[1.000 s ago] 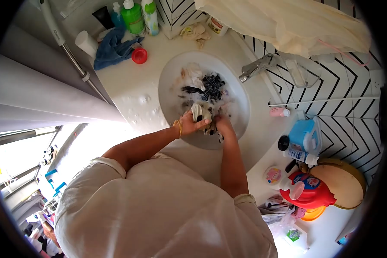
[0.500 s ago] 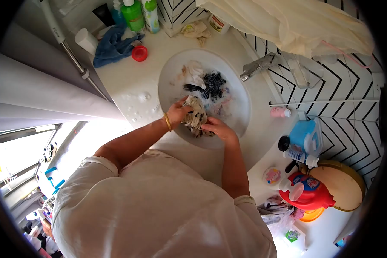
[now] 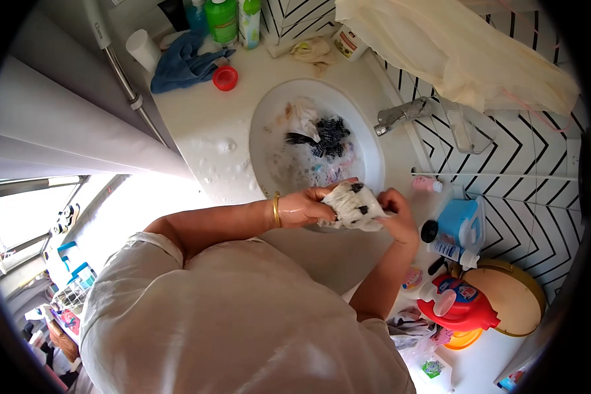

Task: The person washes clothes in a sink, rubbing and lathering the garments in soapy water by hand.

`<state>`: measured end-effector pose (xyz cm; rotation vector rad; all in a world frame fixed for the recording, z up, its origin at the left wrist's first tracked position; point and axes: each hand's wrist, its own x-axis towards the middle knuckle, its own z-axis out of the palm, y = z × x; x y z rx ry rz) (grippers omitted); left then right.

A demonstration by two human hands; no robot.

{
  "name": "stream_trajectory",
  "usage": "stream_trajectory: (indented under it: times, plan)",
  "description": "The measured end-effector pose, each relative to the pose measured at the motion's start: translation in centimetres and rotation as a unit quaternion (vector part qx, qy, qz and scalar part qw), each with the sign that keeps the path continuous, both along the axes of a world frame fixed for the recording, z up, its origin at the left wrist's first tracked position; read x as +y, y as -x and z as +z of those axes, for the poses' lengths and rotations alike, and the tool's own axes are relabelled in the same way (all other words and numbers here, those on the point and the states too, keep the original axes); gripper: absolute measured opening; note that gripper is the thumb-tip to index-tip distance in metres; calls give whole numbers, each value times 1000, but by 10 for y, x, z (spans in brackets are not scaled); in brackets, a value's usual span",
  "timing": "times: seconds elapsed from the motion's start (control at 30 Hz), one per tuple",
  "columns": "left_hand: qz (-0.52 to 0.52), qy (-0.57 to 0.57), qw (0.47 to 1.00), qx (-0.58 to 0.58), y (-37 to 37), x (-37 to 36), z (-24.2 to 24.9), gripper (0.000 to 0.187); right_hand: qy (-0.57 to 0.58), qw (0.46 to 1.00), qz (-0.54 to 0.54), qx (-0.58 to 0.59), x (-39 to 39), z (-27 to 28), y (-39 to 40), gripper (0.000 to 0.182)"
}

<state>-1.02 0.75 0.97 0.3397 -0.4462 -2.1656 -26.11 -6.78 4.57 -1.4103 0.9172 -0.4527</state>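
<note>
A wet, cream cloth with dark patches (image 3: 353,206) is stretched between my two hands, over the near right rim of the oval white sink (image 3: 262,154). My left hand (image 3: 312,207), below a yellow bangle, grips its left side. On its right side, my right hand (image 3: 398,215) has the fingers closed round the cloth's edge. Inside the sink, a black-and-white patterned cloth (image 3: 330,138) and a white cloth (image 3: 303,118) lie in sudsy water.
A metal faucet (image 3: 404,115) reaches toward the sink from the right. A blue cloth (image 3: 185,62) and a red lid (image 3: 225,78) sit at the counter's back left. A red jug (image 3: 463,305) and a blue container (image 3: 458,222) stand at the right.
Both hands have moved right and toward the near rim with the cream cloth, which is now spread flatter instead of bunched. The camera view has shifted slightly.
</note>
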Motion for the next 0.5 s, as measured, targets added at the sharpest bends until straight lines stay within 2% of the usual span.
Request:
stream_trajectory:
  times: [0.07,0.1,0.2,0.23,0.27,0.33,0.37,0.4,0.43,0.47,0.5]
  plan:
    - [-40,-70,996,39,-2,1,7,38,-9,1000,-10,-1,-3,21,-13,37]
    - [-19,-88,988,128,-2,0,6,40,-13,1000,-16,-2,-5,25,-19,39]
    - [68,-205,975,-52,-7,-12,-36,45,-70,996,28,48,-15,-13,-58,48]
    - [120,-258,938,-199,-11,-15,-70,40,-112,992,7,60,-19,-42,-74,53]
    - [169,-303,874,-340,-16,-18,-98,36,-153,986,-14,71,-19,-81,-88,58]
    - [211,-251,832,-448,-26,-21,-111,27,-192,968,-129,98,-7,-181,-106,56]
    - [193,-177,766,-587,-24,-24,-129,26,-45,975,-110,188,5,-197,-122,56]
    - [168,-99,678,-709,-20,-27,-154,25,104,953,-88,272,16,-208,-134,55]
    - [136,-18,570,-810,-18,-29,-168,24,190,933,-70,298,22,-224,-140,53]
    - [50,8,555,-830,-21,-34,-161,24,275,904,-50,322,26,-241,-143,50]
    - [-38,36,538,-841,-25,-43,-146,24,259,894,-36,364,23,-243,-143,48]
